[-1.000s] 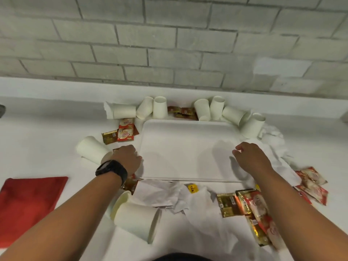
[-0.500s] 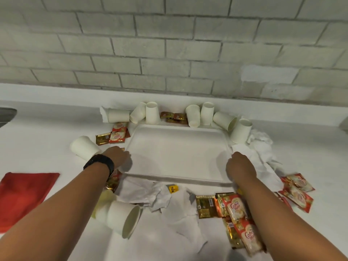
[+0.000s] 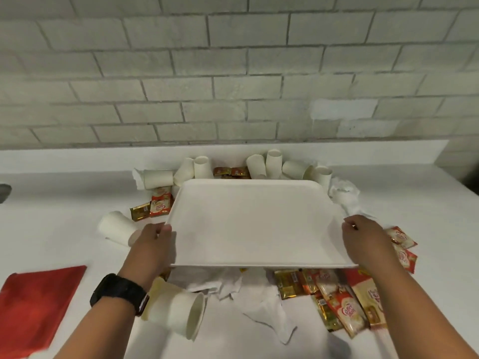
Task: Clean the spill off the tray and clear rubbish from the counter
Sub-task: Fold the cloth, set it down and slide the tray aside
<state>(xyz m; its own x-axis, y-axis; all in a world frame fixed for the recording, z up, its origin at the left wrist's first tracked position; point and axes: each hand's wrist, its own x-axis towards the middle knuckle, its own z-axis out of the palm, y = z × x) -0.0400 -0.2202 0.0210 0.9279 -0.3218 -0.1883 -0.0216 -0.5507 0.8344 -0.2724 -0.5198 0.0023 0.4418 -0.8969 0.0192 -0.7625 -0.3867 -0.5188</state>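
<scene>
outstretched, both hands (image 3: 153, 246) (image 3: 366, 244) curled around opposite tray (image 3: 254, 224) edges

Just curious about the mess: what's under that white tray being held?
Under the tray's near edge peek crumpled tissue and sachets. The rest beneath it is hidden.

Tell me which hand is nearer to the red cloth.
Left. The left hand grips the tray's left edge, with the red cloth lying on its outer side; the right hand holds the opposite edge, across the tray.
</scene>
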